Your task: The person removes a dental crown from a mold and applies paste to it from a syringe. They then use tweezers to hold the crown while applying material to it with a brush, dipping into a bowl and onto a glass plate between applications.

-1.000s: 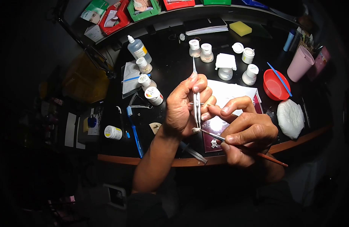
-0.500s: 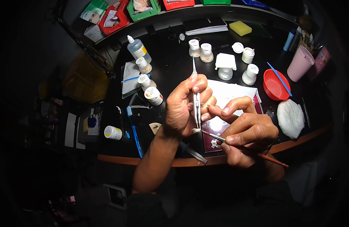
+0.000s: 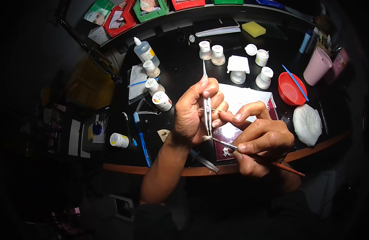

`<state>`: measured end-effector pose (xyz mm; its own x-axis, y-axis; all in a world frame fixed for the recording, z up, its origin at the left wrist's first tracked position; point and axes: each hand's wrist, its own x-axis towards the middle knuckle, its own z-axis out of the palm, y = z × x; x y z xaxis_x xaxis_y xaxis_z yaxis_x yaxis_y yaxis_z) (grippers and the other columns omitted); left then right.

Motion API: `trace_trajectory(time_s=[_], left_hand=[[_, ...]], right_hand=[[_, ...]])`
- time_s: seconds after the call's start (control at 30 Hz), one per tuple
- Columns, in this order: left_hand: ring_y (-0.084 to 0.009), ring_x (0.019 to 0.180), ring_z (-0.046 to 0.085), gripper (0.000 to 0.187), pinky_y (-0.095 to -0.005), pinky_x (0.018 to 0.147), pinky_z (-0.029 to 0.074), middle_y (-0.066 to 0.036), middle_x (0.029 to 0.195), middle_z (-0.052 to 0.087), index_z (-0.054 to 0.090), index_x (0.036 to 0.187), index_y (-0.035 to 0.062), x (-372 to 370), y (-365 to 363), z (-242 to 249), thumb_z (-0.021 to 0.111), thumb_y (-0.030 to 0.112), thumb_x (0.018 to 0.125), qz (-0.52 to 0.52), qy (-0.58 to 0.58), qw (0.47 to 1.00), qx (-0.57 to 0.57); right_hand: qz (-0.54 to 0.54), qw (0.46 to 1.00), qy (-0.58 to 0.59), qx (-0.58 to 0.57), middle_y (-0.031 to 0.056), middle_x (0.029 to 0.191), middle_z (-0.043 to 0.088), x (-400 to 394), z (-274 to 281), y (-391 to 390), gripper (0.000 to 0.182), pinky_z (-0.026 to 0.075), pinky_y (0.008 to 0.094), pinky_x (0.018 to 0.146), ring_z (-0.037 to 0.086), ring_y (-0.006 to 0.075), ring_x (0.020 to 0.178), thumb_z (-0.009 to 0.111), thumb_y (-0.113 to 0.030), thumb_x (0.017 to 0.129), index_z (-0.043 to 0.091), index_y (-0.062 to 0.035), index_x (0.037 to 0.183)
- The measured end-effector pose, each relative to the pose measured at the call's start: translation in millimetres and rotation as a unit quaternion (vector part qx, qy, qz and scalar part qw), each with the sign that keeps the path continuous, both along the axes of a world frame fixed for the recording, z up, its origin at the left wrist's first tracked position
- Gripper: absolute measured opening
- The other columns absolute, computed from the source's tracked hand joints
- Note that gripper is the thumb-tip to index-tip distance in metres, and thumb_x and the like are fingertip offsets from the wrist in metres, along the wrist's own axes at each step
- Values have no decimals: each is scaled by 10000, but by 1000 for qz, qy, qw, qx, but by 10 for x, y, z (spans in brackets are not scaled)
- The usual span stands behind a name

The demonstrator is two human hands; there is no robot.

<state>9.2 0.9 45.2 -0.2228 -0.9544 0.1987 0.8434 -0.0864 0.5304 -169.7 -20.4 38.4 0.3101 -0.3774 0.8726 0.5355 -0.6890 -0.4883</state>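
My left hand (image 3: 188, 110) is wrapped round metal tweezers (image 3: 208, 114), held upright with one thin end pointing away past the thumb. At the tweezers' near end sits a small white tooth-shaped piece (image 3: 206, 138). My right hand (image 3: 262, 138) grips a fine paintbrush (image 3: 278, 164) with a reddish-brown handle and metal ferrule. Its bristle tip meets the white piece from the right. Below the hands lies a dark red glossy slab (image 3: 220, 154) with a white dab (image 3: 227, 152) on it, partly covered by white paper (image 3: 252, 96).
White-capped jars (image 3: 217, 55) and a dropper bottle (image 3: 143, 52) stand round the work area. On the right are a red bowl (image 3: 286, 89) with a blue stick, a white pad (image 3: 307, 125) and a pink cup (image 3: 317, 68). A blue toothbrush (image 3: 143, 144) lies left.
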Motion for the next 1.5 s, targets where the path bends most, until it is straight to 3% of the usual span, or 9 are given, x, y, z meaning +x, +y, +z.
trace_trajectory(time_s=[1.23, 1.5], left_hand=[[-80, 483, 317, 376, -236, 442, 364, 63, 539, 281, 426, 823, 146, 0, 11, 8, 334, 369, 1112, 3, 8, 1000, 1], [-74, 487, 323, 378, -241, 454, 377, 61, 545, 287, 435, 828, 139, 2, 8, 2, 349, 379, 1108, -4, 2, 1000, 0]], right_hand=[[3, 1000, -4, 9, 79, 760, 723, 23, -14, 7, 269, 567, 414, 846, 661, 311, 990, 767, 79, 613, 733, -31, 856], [12, 1000, 6, 8, 89, 758, 713, -9, 6, -3, 262, 564, 438, 895, 657, 318, 1012, 750, 91, 628, 711, -23, 861]])
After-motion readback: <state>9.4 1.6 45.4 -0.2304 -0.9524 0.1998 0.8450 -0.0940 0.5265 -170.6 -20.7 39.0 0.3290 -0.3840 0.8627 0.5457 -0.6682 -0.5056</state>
